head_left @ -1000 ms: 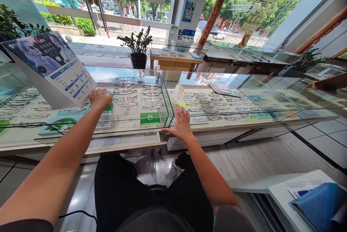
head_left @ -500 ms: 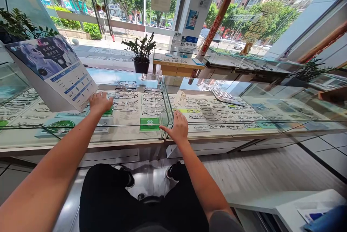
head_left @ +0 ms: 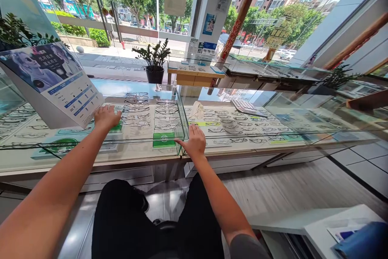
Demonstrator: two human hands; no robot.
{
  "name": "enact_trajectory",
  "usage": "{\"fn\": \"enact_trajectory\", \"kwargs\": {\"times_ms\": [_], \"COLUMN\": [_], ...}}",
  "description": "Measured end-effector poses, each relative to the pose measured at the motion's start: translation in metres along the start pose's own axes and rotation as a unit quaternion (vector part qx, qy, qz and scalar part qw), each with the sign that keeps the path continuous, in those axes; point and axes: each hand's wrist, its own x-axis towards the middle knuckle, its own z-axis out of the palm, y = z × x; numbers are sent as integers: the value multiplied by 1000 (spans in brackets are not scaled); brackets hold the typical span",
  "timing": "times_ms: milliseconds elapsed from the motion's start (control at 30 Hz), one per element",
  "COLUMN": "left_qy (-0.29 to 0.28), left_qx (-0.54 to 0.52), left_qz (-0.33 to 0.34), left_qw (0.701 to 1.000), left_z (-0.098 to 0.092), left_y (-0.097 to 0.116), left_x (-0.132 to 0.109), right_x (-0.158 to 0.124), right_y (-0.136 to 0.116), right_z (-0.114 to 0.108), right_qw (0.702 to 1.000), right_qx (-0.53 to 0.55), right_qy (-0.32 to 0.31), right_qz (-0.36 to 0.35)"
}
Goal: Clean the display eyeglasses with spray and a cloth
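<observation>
Left hand [head_left: 106, 117] lies loosely spread on the glass counter [head_left: 136, 154], calendar [head_left: 71, 93] just beside; right hand [head_left: 196, 142] likewise, green box [head_left: 163, 140] near its thumb

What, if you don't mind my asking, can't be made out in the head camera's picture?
All in the head view:
Left hand, palm: hidden by the back of the hand.
Right hand, palm: hidden likewise.
Calendar, finest print: too small to read.
Blue item, lower right: cut off by the right edge.
Far-left plant, lower part: hidden behind the calendar.
</observation>
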Motion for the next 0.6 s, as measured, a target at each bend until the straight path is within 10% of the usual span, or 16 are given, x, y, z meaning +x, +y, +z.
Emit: {"fn": "enact_trajectory", "kwargs": {"times_ms": [600], "left_qy": [3], "left_qx": [-8], "left_qz": [2], "left_qw": [1000], "left_z": [-2], "left_y": [0], "left_x": [-3], "right_x": [6], "right_y": [2], "right_z": [-14], "right_qw": [999], "right_qx": [20], "right_qy": [-33], "right_qz": [-8]}}
